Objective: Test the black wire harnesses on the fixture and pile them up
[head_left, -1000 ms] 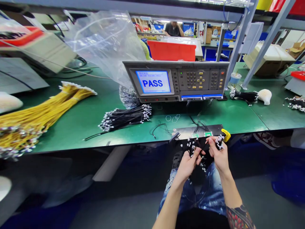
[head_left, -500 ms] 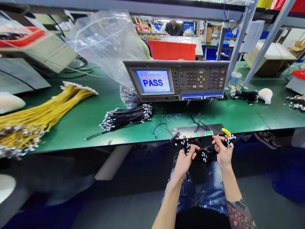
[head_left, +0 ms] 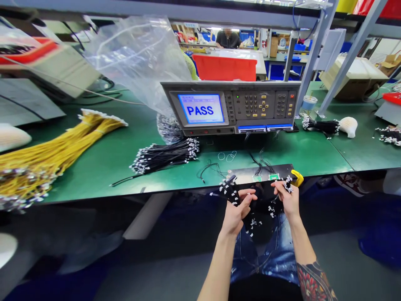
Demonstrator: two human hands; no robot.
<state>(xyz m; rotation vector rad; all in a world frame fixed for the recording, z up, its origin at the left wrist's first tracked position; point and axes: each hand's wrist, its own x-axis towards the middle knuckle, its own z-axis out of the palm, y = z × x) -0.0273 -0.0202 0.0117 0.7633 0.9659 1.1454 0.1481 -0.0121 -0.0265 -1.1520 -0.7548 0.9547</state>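
Head view, contents listed from left to right. One large bundle of yellow cables (head_left: 72, 152), pale-tipped, lying aslant on the green worktop (head_left: 103, 175). One clear plastic bag (head_left: 140, 58), crumpled, beside the tester. One bundle of black cables (head_left: 166, 154) with white connectors, laid flat, a single cable stretching out at its left. Two or more thin rings (head_left: 231, 156), pale, lying in front of the tester. One left hand (head_left: 235, 211), partly closed around a loose black cluster (head_left: 229, 191) with white connectors, thumb and fingertips drawn near one another, just off the near edge. One grey tester (head_left: 232, 106), its screen (head_left: 200, 108) reading PASS; behind it, one red bin (head_left: 224, 67). One black plate (head_left: 250, 173) at the edge, bearing small green boards (head_left: 273, 177) with wires attached. One right hand (head_left: 290, 202), fingers curled, partly closed on a second black cluster (head_left: 287, 184), also white-tipped. One yellow handle (head_left: 297, 178), just beyond that hand. One lidded cup (head_left: 308, 103), upright. One small black bundle (head_left: 322, 125), next to a white rounded object (head_left: 348, 126).
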